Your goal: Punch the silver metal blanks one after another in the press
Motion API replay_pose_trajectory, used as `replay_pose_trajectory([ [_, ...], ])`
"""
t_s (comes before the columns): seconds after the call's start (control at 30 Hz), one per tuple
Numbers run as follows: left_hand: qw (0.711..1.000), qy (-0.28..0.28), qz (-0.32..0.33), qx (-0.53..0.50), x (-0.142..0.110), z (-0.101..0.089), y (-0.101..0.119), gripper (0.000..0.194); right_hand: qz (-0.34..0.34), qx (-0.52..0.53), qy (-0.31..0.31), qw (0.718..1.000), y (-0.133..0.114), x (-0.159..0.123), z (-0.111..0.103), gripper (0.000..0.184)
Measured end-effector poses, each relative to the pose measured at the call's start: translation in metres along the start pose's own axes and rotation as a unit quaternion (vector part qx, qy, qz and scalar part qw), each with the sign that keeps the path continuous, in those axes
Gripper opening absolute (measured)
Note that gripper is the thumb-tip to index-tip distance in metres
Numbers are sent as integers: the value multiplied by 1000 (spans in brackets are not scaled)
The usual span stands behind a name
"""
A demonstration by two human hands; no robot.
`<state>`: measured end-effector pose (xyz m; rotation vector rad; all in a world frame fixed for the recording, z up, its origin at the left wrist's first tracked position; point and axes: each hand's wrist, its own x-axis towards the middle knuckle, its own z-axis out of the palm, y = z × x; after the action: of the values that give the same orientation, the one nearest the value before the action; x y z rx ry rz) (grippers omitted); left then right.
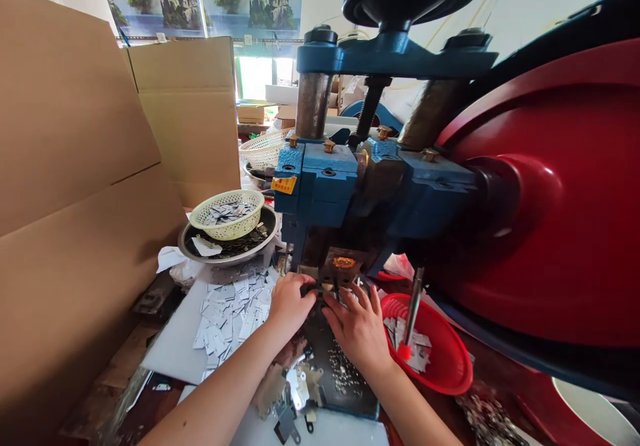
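A blue punch press [345, 186] stands in front of me, with a big red flywheel guard [555, 213] on its right. Both my hands reach under its die. My left hand [289, 303] is curled, its fingertips pinched on something small at the die that I cannot make out. My right hand [356, 326] lies flat beside it with fingers spread, touching the dark bed plate [340, 366]. A heap of small flat metal blanks [233, 313] lies on a white sheet just left of my left hand.
A red bowl [445, 366] with a few metal pieces and a red-tipped rod [411, 316] sits right of my right hand. A cream basket [227, 214] of blanks rests in a steel pan [235, 249] behind the heap. Cardboard boxes [80, 186] wall the left side.
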<state>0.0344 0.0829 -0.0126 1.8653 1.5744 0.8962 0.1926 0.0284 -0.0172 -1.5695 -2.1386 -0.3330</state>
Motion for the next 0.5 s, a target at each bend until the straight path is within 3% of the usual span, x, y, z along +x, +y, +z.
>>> replay_pose_trajectory([
  [0.17,1000,-9,10,-21,3,3,-3,19,-3,6,4,1000,-4,6,-4,24],
  [0.3,999,12,7,-36,-1,-9,-9,19,69,139,38,987,6,-11,0,28],
  [0.37,998,28,8,-47,-7,-19,-15,18,170,231,45,957,13,-29,1,31],
  [0.5,998,25,20,-58,-22,-35,-20,18,359,372,40,855,21,-70,-5,45],
])
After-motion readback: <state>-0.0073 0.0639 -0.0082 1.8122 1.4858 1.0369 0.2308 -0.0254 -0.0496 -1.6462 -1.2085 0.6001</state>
